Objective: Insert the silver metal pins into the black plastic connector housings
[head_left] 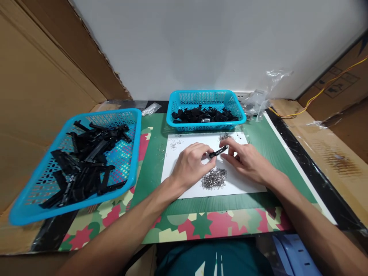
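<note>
My left hand [193, 163] pinches one end of a small, slim black plastic part [219, 151] between thumb and fingers, above a white sheet [184, 189]. The part's free end points up to the right, toward my right hand [248, 161]. That hand's index finger and thumb are apart around this end; whether they touch it I cannot tell. Just below both hands lies a heap of tiny metal springs or clips [214, 179] on the sheet. A smaller pile of metal bits [226, 137] is behind my right fingers.
At the left, a blue basket [137, 153] holds long black plastic parts [86, 165]. Another blue basket [205, 92] with smaller black pieces [198, 115] stands behind the sheet. Clear plastic bags [255, 103], a yellow wire [310, 100] and cardboard [339, 88] are at the right.
</note>
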`<state>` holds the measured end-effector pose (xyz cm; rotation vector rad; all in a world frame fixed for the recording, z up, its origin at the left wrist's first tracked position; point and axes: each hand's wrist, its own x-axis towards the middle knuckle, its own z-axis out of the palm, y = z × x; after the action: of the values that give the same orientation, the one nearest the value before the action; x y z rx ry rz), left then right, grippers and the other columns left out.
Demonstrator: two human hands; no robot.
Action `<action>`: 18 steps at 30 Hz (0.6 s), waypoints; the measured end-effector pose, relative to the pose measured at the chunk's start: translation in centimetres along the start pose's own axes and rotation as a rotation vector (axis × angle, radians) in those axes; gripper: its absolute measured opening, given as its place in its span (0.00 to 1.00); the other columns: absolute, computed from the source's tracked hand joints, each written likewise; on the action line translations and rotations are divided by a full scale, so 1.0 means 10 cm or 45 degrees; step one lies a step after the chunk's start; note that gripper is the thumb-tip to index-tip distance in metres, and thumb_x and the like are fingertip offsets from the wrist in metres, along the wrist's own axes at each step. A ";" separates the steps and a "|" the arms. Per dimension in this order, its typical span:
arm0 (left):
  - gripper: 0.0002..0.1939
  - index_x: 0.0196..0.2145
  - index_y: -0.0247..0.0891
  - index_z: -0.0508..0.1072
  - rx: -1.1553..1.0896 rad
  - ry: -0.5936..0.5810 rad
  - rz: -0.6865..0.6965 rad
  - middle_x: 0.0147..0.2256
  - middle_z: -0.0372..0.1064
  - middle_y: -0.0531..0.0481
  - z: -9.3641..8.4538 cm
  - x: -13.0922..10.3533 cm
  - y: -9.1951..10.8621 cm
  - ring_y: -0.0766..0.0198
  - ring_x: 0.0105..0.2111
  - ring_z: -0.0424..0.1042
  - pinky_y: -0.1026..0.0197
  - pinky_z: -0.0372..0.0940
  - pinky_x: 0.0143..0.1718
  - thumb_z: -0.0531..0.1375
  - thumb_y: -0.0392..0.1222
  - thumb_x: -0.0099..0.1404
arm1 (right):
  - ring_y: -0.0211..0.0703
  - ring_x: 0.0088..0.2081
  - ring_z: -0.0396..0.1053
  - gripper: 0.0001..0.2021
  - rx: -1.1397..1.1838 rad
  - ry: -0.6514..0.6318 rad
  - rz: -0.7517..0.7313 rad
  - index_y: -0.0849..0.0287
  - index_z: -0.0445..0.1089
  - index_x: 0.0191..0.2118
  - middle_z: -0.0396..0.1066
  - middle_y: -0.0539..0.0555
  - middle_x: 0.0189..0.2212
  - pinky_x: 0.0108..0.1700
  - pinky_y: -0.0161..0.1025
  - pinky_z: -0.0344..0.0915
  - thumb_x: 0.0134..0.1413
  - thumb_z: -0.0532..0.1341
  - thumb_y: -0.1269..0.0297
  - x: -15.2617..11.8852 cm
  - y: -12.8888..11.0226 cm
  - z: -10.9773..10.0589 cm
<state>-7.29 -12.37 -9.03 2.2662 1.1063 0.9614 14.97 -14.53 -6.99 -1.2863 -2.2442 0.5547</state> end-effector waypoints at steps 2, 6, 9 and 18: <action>0.05 0.39 0.36 0.79 -0.002 0.006 -0.007 0.33 0.75 0.47 0.01 0.00 -0.01 0.60 0.34 0.74 0.57 0.71 0.37 0.65 0.37 0.64 | 0.40 0.27 0.71 0.09 -0.008 0.010 -0.034 0.56 0.71 0.52 0.77 0.51 0.31 0.33 0.37 0.62 0.73 0.56 0.66 0.00 0.00 0.02; 0.05 0.38 0.35 0.79 0.038 0.027 0.018 0.32 0.75 0.48 0.02 -0.01 -0.01 0.61 0.32 0.74 0.59 0.71 0.36 0.65 0.36 0.64 | 0.39 0.32 0.74 0.08 0.009 0.130 -0.105 0.57 0.75 0.44 0.79 0.52 0.34 0.35 0.36 0.64 0.70 0.58 0.69 0.00 0.00 0.05; 0.04 0.37 0.35 0.79 0.080 0.040 0.058 0.30 0.74 0.49 0.03 -0.01 -0.01 0.62 0.32 0.74 0.59 0.70 0.35 0.65 0.35 0.64 | 0.40 0.33 0.75 0.09 0.013 0.176 -0.127 0.58 0.77 0.44 0.79 0.53 0.34 0.36 0.37 0.66 0.69 0.58 0.70 -0.01 -0.01 0.06; 0.02 0.36 0.36 0.78 0.135 0.081 0.105 0.31 0.75 0.50 0.04 -0.02 -0.01 0.61 0.32 0.75 0.59 0.68 0.35 0.66 0.35 0.63 | 0.40 0.34 0.75 0.12 0.006 0.101 -0.108 0.57 0.79 0.47 0.80 0.53 0.36 0.36 0.38 0.68 0.69 0.57 0.69 -0.02 0.00 0.09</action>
<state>-7.08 -12.54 -9.44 2.3976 1.1229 1.0366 14.56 -14.82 -7.72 -1.1838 -2.2192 0.4693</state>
